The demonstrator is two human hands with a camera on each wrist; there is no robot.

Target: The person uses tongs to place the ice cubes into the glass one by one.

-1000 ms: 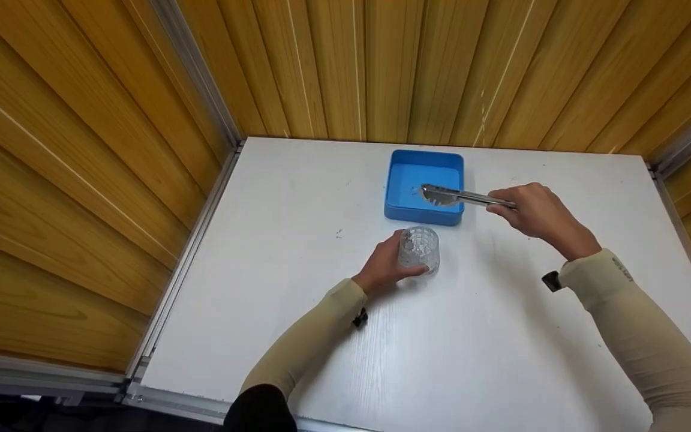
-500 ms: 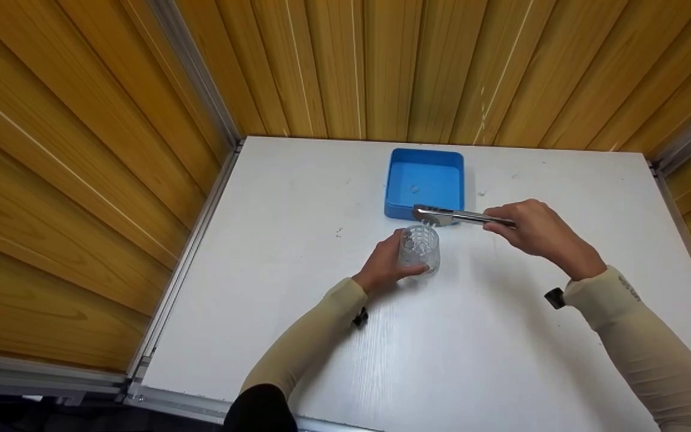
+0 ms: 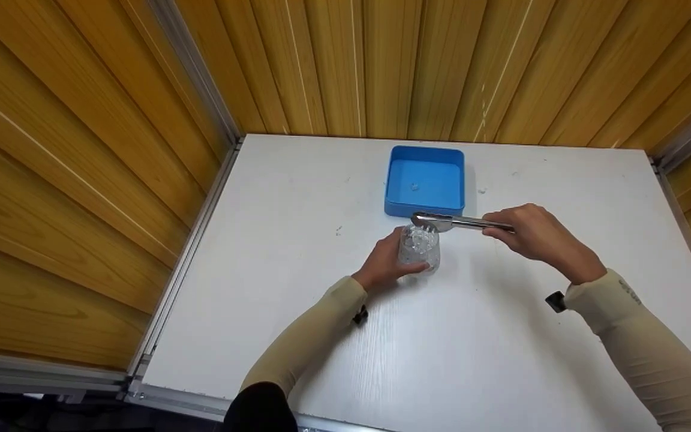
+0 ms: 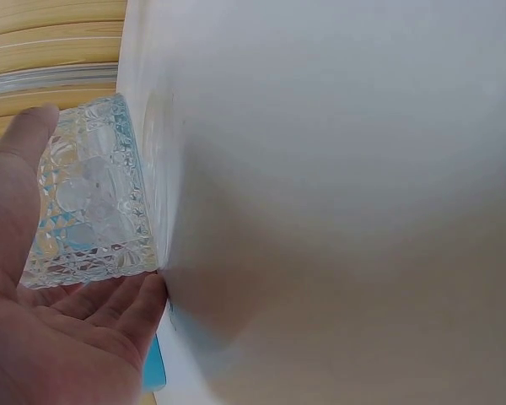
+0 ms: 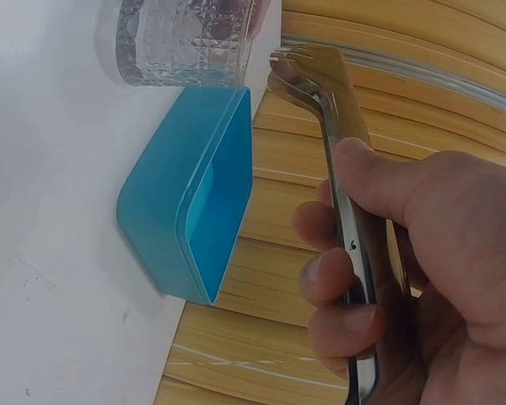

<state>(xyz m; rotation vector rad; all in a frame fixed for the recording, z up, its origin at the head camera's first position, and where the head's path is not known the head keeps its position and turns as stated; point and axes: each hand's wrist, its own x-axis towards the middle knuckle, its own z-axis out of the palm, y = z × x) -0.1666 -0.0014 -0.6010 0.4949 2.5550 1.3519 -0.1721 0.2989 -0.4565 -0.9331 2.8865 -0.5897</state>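
My left hand (image 3: 384, 262) holds a clear, cut-patterned drinking glass (image 3: 422, 255) upright on the table. In the left wrist view, the thumb lies along one side of the glass (image 4: 93, 190) and the fingers pass under the other side. Clear lumps show through its mouth. My right hand (image 3: 531, 234) grips metal serving tongs (image 3: 465, 222) by the handles, thumb on one arm and fingers curled round the other. The toothed tong heads overlap the glass's far rim in the head view. In the right wrist view, the tongs (image 5: 347, 228) stand above the glass's rim, their heads close together.
Just beyond the glass stands a shallow blue box (image 3: 423, 209) with a small clear piece (image 3: 414, 187) inside. Another clear bit (image 3: 481, 191) lies on the white table (image 3: 279, 258) right of the box. Wood-panelled walls (image 3: 333, 72) enclose the back and sides.
My right hand has brought the tongs from over the blue box toward me, down to the glass's mouth. The left hand and the glass have stayed in place.
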